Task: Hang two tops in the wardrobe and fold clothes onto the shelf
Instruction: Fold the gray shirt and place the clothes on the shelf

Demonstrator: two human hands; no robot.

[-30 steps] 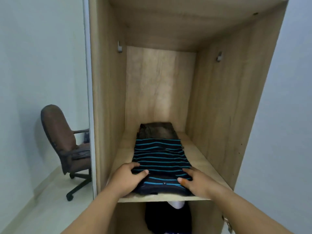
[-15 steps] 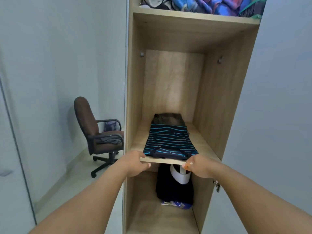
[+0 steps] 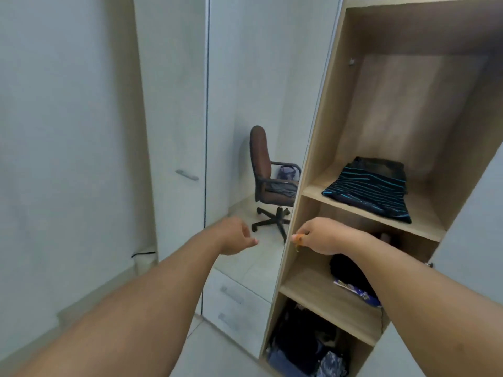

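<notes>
A folded dark top with blue stripes (image 3: 370,193) lies on the wooden wardrobe shelf (image 3: 424,224), on top of a dark folded garment (image 3: 381,164) behind it. My left hand (image 3: 234,236) hangs in the air left of the wardrobe, fingers loosely curled, holding nothing. My right hand (image 3: 321,236) floats in front of the wardrobe's left side panel, below the shelf, fingers relaxed and empty. Both hands are apart from the clothes.
A mirrored wardrobe door (image 3: 261,104) stands left of the open compartment and reflects a brown office chair (image 3: 268,180). Drawers (image 3: 234,303) sit below it. Lower shelves hold dark clothes (image 3: 351,270) and a pile of garments (image 3: 307,346). A white door (image 3: 174,126) is at the left.
Both hands have left the striped top and drawn back from the shelf. My view has swung left and away, so the wardrobe now sits at the right.
</notes>
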